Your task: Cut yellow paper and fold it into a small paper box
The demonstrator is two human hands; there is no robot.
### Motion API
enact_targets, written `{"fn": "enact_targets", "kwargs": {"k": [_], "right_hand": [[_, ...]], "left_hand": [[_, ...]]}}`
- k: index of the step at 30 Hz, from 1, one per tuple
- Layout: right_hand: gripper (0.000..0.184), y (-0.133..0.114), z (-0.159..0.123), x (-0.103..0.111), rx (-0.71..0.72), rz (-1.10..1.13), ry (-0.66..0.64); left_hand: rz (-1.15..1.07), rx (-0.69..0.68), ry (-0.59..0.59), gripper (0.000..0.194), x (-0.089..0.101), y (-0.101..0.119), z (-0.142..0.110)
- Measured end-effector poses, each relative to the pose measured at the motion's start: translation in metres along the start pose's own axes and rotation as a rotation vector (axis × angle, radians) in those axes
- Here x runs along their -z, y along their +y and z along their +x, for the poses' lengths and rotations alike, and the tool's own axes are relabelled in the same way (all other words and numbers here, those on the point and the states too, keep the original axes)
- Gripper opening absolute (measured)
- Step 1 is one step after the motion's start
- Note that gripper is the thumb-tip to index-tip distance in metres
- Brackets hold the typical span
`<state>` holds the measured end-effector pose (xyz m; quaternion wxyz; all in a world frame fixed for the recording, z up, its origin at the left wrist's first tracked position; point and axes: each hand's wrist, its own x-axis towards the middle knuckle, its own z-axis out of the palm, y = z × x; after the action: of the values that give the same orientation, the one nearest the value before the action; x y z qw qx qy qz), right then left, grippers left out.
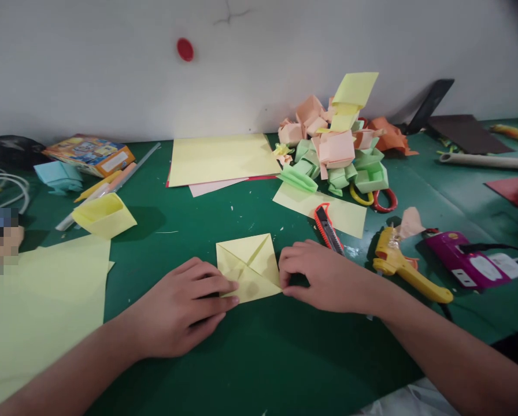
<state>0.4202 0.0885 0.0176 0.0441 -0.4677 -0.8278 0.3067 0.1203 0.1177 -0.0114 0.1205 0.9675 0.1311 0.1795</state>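
Observation:
A square of yellow paper (259, 263), its corners folded in to the centre so the creases form an X, lies on the green table. Across its lower left part, the fingers of my left hand (183, 306) are stretched out and press it down. At the right corner of the square, my right hand (315, 274) has its fingers curled, with thumb and forefinger pinching the paper's edge. Just behind the right hand is a red and black utility knife (328, 230), partly hidden by that hand.
Folded pink and green paper pieces (335, 153) pile up at the back right, near scissors handles (384, 200). A yellow glue gun (409, 271) and purple power strip (467, 260) lie right. Yellow sheets (63, 306) and a folded yellow paper box (103, 214) are left.

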Motion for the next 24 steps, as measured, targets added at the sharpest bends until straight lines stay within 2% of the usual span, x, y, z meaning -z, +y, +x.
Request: {"fn": "enact_targets", "kwargs": {"k": [4,10,14,16,18,21,24], "right_hand": [[0.005,-0.0003,0.0019,-0.0010,-0.006,0.013,0.019],[0.013,-0.0043,0.0030,-0.0066,-0.094,-0.088,0.091],[0.013,-0.0025,0.0007,-0.0041,-0.112,-0.054,0.111],[0.009,-0.0023,0.0002,-0.0024,-0.055,-0.023,0.162],[0.009,-0.0025,0.0000,-0.0015,0.094,-0.034,0.192],[0.016,-0.0009,-0.0015,-0.0014,0.335,-0.139,0.140],[0.021,0.0043,-0.0044,0.0005,0.388,-0.217,0.077]], "left_hand": [[-0.002,0.009,-0.013,0.026,-0.0005,-0.0008,-0.0001],[-0.007,0.006,0.002,0.025,0.0002,0.0011,0.0016],[-0.001,0.012,-0.007,0.025,0.0003,0.0012,0.0016],[0.007,0.016,-0.013,0.026,0.0002,0.0010,0.0008],[0.014,0.013,-0.011,0.027,0.0001,0.0009,-0.0001],[0.016,0.012,-0.008,0.029,-0.0004,0.0007,-0.0010],[0.012,0.015,-0.015,0.029,-0.0007,0.0002,-0.0008]]}}
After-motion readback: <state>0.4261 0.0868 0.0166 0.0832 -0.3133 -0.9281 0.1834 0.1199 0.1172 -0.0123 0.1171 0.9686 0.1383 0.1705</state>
